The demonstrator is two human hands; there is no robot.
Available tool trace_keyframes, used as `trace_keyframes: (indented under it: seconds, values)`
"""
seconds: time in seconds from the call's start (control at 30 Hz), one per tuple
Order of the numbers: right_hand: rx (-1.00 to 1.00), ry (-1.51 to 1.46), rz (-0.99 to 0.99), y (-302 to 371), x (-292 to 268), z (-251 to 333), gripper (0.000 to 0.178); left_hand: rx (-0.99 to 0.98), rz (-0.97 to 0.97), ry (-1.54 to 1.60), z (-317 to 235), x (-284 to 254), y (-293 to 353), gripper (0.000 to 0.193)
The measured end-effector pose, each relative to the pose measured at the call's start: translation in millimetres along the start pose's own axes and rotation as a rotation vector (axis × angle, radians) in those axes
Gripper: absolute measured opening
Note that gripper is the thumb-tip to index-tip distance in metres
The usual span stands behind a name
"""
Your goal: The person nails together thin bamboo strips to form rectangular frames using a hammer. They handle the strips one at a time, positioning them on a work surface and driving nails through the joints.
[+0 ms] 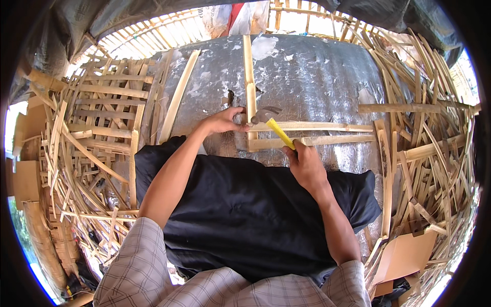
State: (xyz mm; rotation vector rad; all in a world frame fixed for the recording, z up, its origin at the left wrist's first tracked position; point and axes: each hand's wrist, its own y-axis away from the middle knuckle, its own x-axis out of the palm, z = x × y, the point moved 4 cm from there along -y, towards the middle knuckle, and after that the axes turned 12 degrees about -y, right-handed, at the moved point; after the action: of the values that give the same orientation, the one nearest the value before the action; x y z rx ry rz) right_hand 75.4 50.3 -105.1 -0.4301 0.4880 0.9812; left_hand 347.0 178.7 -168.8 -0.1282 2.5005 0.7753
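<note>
My right hand [308, 165] is closed round the yellow handle of a claw hammer [280, 132]. The metal hammer head [266, 113] hovers at or just over a corner where bamboo strips meet. At that corner, my left hand [223, 121] grips the upright bamboo strip [250, 97], thumb and fingertips close to the hammer head. Whether a nail is between the fingertips is too small to tell. Two crosswise bamboo strips, an upper one [327, 126] and a lower one [342, 140], run right from the corner. All lie on a worn silvery sheet surface [317, 77].
Black cloth [245, 210] covers my lap. A loose bamboo strip [179, 97] lies left of the work. Heaps of split bamboo [429, 153] crowd the right side, and a woven bamboo lattice [110, 102] stands left. A cardboard piece [406, 257] sits at lower right.
</note>
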Motion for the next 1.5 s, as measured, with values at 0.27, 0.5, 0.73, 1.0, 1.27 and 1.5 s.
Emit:
trace_keyframes:
  seconds: [0.27, 0.5, 0.73, 1.0, 1.27, 1.5]
  values:
    - [0.081, 0.031, 0.060, -2, 2, 2, 0.024, 0.018, 0.004, 0.039, -3, 2, 3, 0.120]
    - [0.065, -0.011, -0.015, -5, -11, 18, 0.023, -0.020, -0.112, 0.026, 34, 8, -8, 0.113]
    - [0.031, 0.085, 0.043, -3, -6, 1, 0.022, -0.060, -0.027, -0.073, 14, 6, -4, 0.119]
    - [0.066, -0.100, 0.017, -9, -13, -4, 0.021, -0.004, -0.040, 0.013, 17, 7, -7, 0.116]
    - [0.063, -0.119, -0.034, -11, -17, 6, 0.021, -0.060, -0.111, -0.032, 28, 10, -6, 0.112]
    - [-0.042, 0.107, 0.019, -10, -15, 6, 0.019, -0.022, -0.061, -0.069, 22, 4, -4, 0.112]
